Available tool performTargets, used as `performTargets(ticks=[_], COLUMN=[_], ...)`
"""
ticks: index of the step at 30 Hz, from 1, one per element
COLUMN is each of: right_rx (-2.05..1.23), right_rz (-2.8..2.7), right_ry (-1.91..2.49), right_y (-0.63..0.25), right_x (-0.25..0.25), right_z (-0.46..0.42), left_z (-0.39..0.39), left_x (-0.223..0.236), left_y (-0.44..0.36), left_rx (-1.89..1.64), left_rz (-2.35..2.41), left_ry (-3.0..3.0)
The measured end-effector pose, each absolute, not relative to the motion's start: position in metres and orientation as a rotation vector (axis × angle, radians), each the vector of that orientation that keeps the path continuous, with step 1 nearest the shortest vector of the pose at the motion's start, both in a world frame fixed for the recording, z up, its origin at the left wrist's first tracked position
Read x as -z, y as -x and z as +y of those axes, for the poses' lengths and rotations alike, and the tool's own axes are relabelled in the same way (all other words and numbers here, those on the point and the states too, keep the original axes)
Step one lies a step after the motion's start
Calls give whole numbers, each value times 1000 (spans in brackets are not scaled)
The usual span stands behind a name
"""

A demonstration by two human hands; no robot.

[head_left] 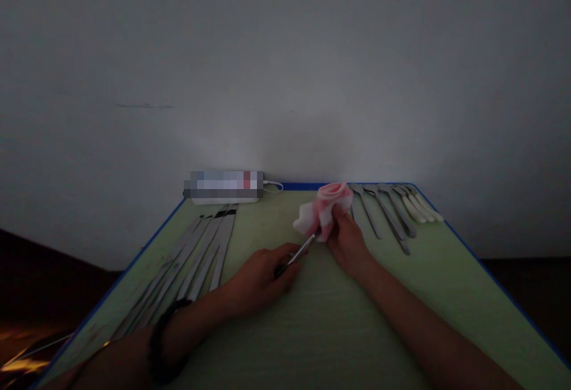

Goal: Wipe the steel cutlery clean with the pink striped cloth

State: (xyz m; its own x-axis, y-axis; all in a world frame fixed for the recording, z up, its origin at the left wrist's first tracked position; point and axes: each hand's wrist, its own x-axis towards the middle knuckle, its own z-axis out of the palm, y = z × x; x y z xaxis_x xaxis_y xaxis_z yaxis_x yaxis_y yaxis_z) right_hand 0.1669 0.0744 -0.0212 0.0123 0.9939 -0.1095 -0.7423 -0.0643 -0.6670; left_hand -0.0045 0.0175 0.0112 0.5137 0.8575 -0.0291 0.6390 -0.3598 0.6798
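Observation:
My left hand (270, 274) is closed around the handle of a metal piece of cutlery (303, 248), which slants up and to the right. Its far end disappears into a pink and white cloth (328, 208), so I cannot tell its kind. My right hand (348, 241) grips the cloth, bunched around that hidden end. Several metal spoons (370, 214) lie just beyond my right hand. Left of my left hand, several flat metal table knives (200, 265) are spread in a row, partly covered by my forearm.
A pale green table (357, 342) with a blue edge stands against a grey wall (285, 69). At its back left is a blurred-out box-like object (225, 186) with a white cable (273, 186). Several utensils with white handles (422, 207) lie at the back right.

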Motion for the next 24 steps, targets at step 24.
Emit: performTargets(ticks=[24], right_rx=[-1529], right_rz=[-764], right_ry=[753], right_y=[-171], right_x=[32], right_z=[77], left_z=[16], left_x=[-9], left_y=[7], left_rx=[-362], left_rz=[1207], left_ry=[-2137])
